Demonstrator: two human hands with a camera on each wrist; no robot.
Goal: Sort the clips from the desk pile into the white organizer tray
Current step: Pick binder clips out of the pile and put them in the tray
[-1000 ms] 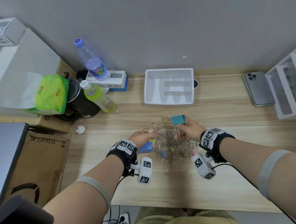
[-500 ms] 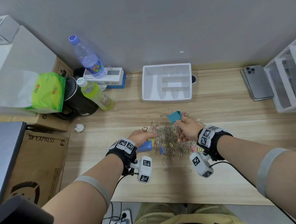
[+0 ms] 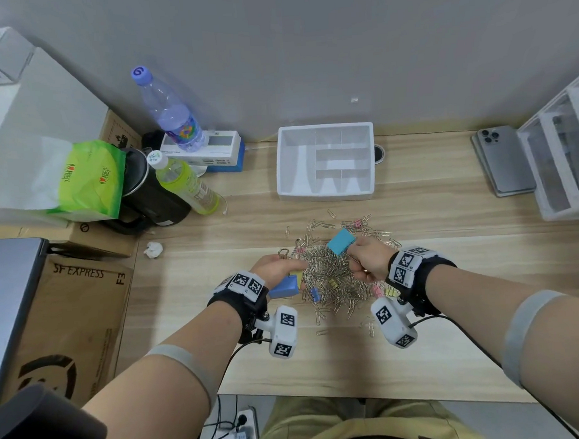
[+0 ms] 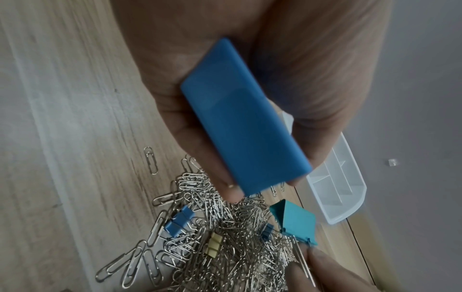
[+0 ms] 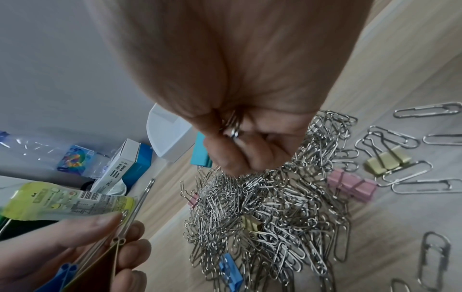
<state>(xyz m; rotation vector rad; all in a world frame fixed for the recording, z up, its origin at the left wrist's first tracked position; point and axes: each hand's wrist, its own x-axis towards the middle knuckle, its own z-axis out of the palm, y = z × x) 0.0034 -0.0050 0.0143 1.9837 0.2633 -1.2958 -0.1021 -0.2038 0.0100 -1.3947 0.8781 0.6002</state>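
Observation:
A pile of silver paper clips (image 3: 334, 277) with small coloured binder clips lies mid-desk. The white organizer tray (image 3: 327, 194) stands behind it against the wall, its compartments showing nothing inside. My left hand (image 3: 282, 270) at the pile's left edge grips a large blue binder clip (image 4: 245, 118) together with a yellow one (image 3: 298, 276). My right hand (image 3: 364, 259) over the pile's right side pinches the wire handles of a teal binder clip (image 3: 341, 241), lifted and tilted above the pile. In the right wrist view the handles (image 5: 233, 130) sit between curled fingers.
Small pink (image 5: 352, 185), yellow (image 5: 387, 160) and blue (image 5: 230, 270) binder clips lie in and beside the pile. Two bottles (image 3: 185, 184), a black kettle (image 3: 153, 199) and boxes crowd the back left. A phone (image 3: 503, 161) and clear drawers (image 3: 563, 158) are at the right.
My right hand has tilted the teal clip and drawn it a little back from the tray, over the pile. The left hand has stayed put with its blue clip.

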